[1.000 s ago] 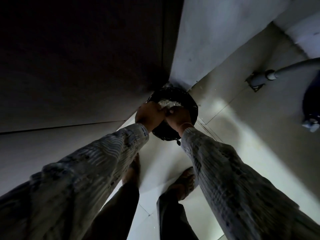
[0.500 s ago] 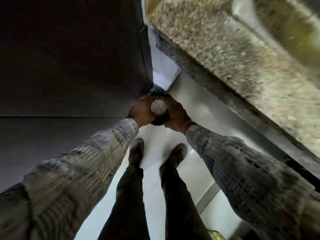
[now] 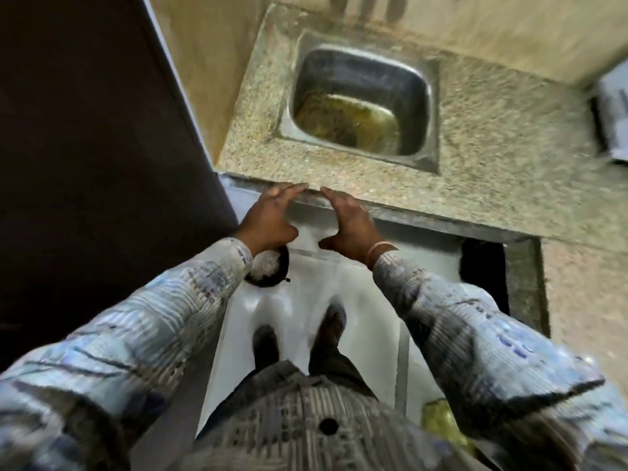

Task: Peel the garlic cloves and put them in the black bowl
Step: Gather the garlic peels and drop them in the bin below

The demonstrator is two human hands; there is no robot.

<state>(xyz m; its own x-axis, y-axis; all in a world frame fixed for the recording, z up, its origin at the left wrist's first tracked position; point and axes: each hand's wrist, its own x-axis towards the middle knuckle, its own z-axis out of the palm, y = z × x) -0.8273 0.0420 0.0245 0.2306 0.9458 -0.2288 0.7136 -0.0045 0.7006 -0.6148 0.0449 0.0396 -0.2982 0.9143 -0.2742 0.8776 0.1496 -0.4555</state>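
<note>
Left hand (image 3: 272,217) and right hand (image 3: 350,226) hover spread and empty mid-frame, with the round black bowl (image 3: 270,270) just below the left wrist.

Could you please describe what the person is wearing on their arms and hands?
The left sleeve and right sleeve are long, of pale blue-grey cloth with fine stripes and darker patches. A thin pinkish bangle sits at the right wrist. The left hand and right hand are bare, without gloves.
</note>
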